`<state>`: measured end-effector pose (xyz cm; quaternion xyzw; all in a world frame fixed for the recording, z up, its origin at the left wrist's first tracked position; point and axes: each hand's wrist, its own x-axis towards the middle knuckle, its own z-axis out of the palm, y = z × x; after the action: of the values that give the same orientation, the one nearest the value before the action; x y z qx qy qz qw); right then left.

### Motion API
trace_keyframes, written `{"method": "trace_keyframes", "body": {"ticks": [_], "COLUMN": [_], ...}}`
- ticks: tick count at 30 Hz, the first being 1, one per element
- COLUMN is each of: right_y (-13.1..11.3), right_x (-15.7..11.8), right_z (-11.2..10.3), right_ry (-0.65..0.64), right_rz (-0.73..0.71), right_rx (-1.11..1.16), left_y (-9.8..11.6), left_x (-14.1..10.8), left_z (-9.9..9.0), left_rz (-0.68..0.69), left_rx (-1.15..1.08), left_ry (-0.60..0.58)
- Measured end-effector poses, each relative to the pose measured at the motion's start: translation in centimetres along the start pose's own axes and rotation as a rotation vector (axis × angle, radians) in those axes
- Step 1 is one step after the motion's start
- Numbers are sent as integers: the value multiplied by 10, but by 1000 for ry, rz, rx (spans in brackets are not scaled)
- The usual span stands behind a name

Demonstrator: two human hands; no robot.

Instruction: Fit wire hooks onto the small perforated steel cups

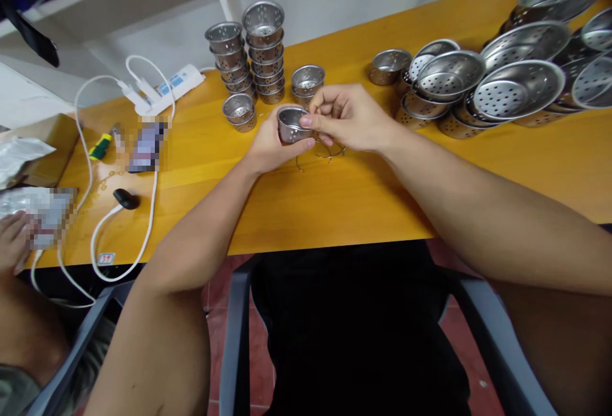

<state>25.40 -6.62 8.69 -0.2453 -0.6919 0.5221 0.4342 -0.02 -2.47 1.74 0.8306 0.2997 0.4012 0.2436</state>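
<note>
My left hand [270,145] is wrapped round a small perforated metal cup [291,130], held tilted above the table. At the cup's right rim my right hand [347,116] is closed, thumb and forefinger pinched together; whatever lies between those fingertips is too small to make out. Thin curved wires [329,153] lie on the table just below the hands. Behind the held cup stands a short stack of similar cups [308,78], and a lower pair of cups [239,110] is to its left.
Two tall cup stacks [265,34] stand at the back. Many nested metal strainers [449,75] fill the right side of the wooden table [287,212]. A power strip [176,88], white cables, a phone [147,147] and another person's hand [13,237] are on the left.
</note>
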Motion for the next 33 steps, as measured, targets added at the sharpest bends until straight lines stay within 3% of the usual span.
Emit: {"method": "trace_keyframes", "body": {"ticks": [16, 23, 29, 33], "right_y": [6, 18, 18, 21], "right_x": [-1, -4, -9, -10], "right_z": [4, -1, -5, -2], "right_ry": [42, 250, 155, 93], "right_rz": [-12, -93, -177, -218], "right_rx": [-29, -414, -628, -723], "left_y": [-9, -16, -30, -38], "left_x": [-2, 0, 2, 3], "left_z": [0, -1, -1, 2], "left_rz": [62, 53, 89, 141], "left_rx": [69, 39, 12, -10], "left_ry": [1, 62, 136, 117]}}
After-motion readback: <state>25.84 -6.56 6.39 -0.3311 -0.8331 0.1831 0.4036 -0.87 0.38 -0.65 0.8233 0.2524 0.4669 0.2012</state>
